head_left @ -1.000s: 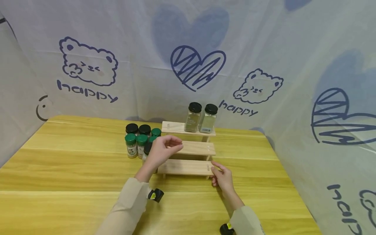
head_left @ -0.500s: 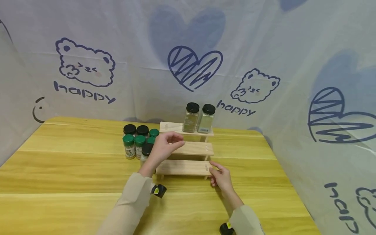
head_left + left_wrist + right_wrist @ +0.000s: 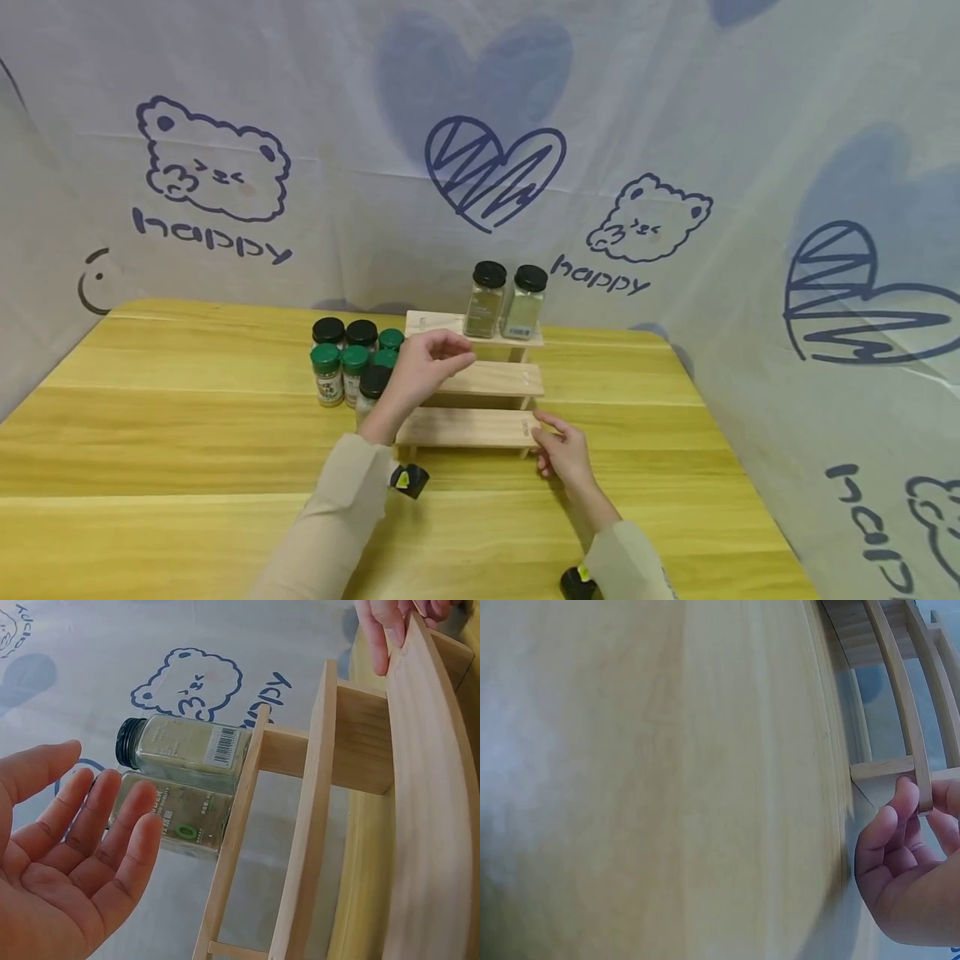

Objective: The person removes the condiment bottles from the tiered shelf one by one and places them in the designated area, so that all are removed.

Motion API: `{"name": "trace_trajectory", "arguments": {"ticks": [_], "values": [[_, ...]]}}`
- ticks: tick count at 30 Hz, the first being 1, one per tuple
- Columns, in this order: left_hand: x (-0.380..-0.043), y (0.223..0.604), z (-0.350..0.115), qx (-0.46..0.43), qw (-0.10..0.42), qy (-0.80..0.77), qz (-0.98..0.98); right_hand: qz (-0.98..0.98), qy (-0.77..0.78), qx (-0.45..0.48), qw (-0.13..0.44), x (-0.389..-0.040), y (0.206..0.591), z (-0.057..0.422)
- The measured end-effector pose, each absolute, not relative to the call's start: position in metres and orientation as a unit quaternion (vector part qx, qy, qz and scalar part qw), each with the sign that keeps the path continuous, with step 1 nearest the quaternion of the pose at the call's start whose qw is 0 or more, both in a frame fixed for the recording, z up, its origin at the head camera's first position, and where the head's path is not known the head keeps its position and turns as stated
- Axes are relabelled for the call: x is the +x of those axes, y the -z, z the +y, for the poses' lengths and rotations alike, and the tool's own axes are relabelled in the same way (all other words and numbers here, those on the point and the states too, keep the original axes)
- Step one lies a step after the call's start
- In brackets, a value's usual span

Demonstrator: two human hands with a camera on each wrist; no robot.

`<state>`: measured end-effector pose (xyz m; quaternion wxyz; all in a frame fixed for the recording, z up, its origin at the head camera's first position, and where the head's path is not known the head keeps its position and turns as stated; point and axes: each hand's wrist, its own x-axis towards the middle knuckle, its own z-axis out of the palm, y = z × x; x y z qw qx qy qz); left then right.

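A three-tier wooden rack (image 3: 465,427) stands on the table. Two square glass spice jars with black lids, one darker (image 3: 486,310) and one paler (image 3: 523,313), stand side by side on its top tier. My left hand (image 3: 420,373) hovers over the rack's left part, covering some of the middle tier. In the left wrist view its fingers are loosely bent, the palm empty, near the jars. At the right end of the lowest tier, my right hand (image 3: 566,454) pinches the board, thumb above and fingertips (image 3: 906,796) under it.
Left of the rack several spice jars stand close together, some with green lids (image 3: 326,358), others with black lids (image 3: 328,330). A pale cloth (image 3: 360,208) with printed hearts and bears hangs behind and right of the wooden table (image 3: 187,433).
My left hand has drifted slightly right and away from me over the rack, still empty. The right hand keeps its grip on the lowest tier. The whole view has shifted a little.
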<state>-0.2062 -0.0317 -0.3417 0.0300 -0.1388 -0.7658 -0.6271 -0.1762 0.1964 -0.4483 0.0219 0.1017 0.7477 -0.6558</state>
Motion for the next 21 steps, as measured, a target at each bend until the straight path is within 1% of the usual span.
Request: {"name": "trace_trajectory", "arguments": {"ticks": [5, 13, 21], "values": [[-0.21, 0.339, -0.029, -0.139, 0.036, 0.63, -0.763, 0.748, 0.655, 0.103, 0.025, -0.176, 0.447, 0.196], [-0.222, 0.335, -0.024, -0.112, 0.025, 0.632, -0.766, 0.754, 0.649, 0.099, 0.025, -0.177, 0.449, 0.197], [-0.236, 0.334, -0.02, -0.098, 0.03, 0.645, -0.758, 0.758, 0.645, 0.094, 0.017, -0.176, 0.449, 0.197]]}}
